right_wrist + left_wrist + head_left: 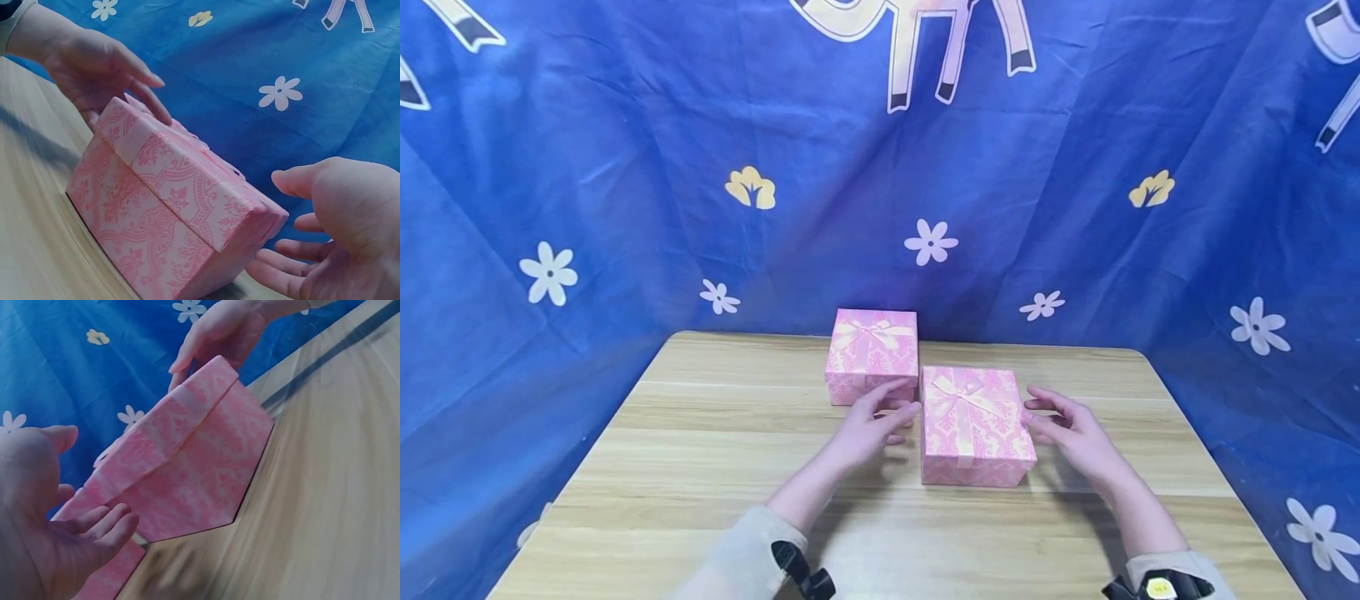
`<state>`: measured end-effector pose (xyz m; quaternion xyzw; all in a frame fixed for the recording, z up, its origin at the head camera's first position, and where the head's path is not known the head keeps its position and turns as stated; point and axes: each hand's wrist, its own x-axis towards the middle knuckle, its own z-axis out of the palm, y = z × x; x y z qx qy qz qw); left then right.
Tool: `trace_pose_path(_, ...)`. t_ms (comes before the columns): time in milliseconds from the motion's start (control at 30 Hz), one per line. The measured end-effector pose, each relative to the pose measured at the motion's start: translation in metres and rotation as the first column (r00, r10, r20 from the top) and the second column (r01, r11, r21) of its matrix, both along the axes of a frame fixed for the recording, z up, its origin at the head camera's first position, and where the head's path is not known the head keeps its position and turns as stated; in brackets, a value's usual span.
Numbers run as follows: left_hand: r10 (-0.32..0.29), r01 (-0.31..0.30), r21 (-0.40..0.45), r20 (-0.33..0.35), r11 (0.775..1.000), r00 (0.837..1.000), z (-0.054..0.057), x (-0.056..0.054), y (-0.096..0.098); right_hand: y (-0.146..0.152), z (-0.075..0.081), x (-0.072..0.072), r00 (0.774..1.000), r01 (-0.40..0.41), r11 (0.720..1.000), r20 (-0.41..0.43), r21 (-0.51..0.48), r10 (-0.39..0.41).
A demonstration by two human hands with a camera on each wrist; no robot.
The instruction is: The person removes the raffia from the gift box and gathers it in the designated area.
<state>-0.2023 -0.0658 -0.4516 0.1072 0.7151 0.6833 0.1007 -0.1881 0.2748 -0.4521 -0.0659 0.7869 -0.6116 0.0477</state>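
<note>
A pink patterned gift box [979, 429] with a lid and a ribbon bow sits on the wooden table between my two hands. Behind it and to the left stands a second gift box [872, 360] of the same pattern, also lidded and bowed. My left hand [871, 427] is at the near box's left side, fingers spread and overlapping the front of the far box in the head view. On the opposite side, my right hand [1070, 427] has its fingertips right at the near box's side wall. In the right wrist view the right hand [340, 228] shows relaxed, parted fingers.
The light wooden table [700, 467] carries both boxes. A blue cloth [820, 233] printed with flowers and animals hangs behind the table and along both sides. Each wrist wears a black strap [801, 571] over a pale sleeve.
</note>
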Motion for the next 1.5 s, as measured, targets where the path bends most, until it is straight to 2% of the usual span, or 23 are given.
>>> trace_pose_path(133,-0.018,0.015,0.053,0.057,0.998,0.998,-0.006,0.000,0.009,-0.001,-0.005,-0.001,0.998,-0.004,0.999,0.056,-0.037,0.006)
trace_pose_path(367,-0.011,0.004,0.065,0.105,0.998,0.994,-0.012,0.001,0.017,-0.002,-0.011,-0.003,0.993,-0.020,0.997,0.117,-0.073,0.028)
trace_pose_path(600,-0.011,-0.006,0.088,0.198,0.996,0.980,-0.016,0.000,0.021,-0.001,-0.016,-0.003,0.988,-0.024,0.992,0.150,-0.121,0.042)
trace_pose_path(867,0.019,-0.035,0.076,0.190,0.996,0.982,-0.013,0.003,0.020,-0.001,-0.014,-0.002,0.986,-0.027,0.990,0.160,-0.140,0.049)
trace_pose_path(1267,-0.005,-0.011,0.090,0.169,0.996,0.986,-0.011,0.008,0.021,0.002,-0.012,0.005,0.981,-0.041,0.991,0.183,-0.126,0.064)
trace_pose_path(1500,-0.006,-0.008,0.087,0.154,0.996,0.988,-0.006,0.012,0.021,0.003,-0.006,0.008,0.981,-0.037,0.992,0.184,-0.123,0.059)
